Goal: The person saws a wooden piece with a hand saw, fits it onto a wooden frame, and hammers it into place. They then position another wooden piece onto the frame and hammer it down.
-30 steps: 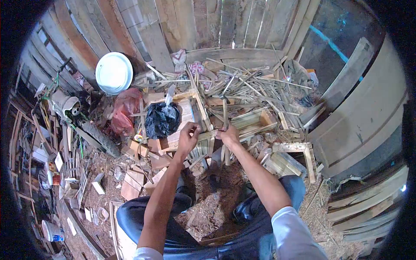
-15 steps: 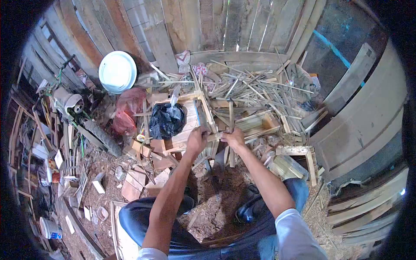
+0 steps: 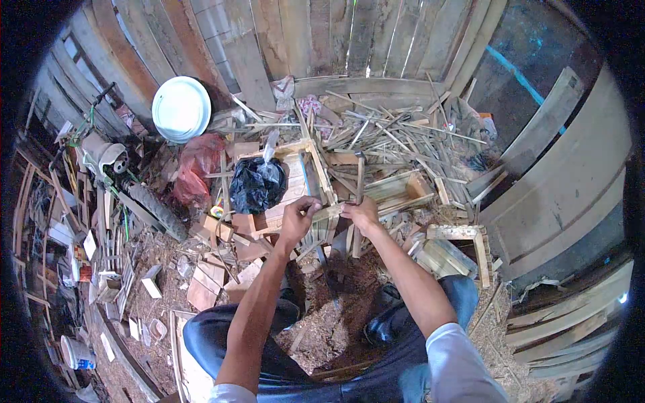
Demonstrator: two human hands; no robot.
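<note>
Hammer (image 3: 360, 178) with brown wooden handle and dark metal head, to the right of a crumpled black plastic bag (image 3: 258, 186). Handle within the closed fingers of the right hand (image 3: 363, 215), head beyond the knuckles, butt end toward the knees. Right fingertips also at the end of a narrow pale wooden strip (image 3: 327, 213), nearer than the black plastic bag and to its right. Left hand (image 3: 297, 218) by the other part of that strip, thumb and fingers drawn narrow; cannot tell whether pinching anything small.

Under the black plastic bag, a shallow pale wooden box (image 3: 293, 181). Farther right of the bag, a long open wooden trough (image 3: 420, 185); beyond and to its right, a tangled heap of thin grey-brown wooden sticks (image 3: 403, 138). Left of the bag, a translucent red plastic bag (image 3: 200, 171); farther beyond, a round white basin-like disc (image 3: 181, 109).
</note>
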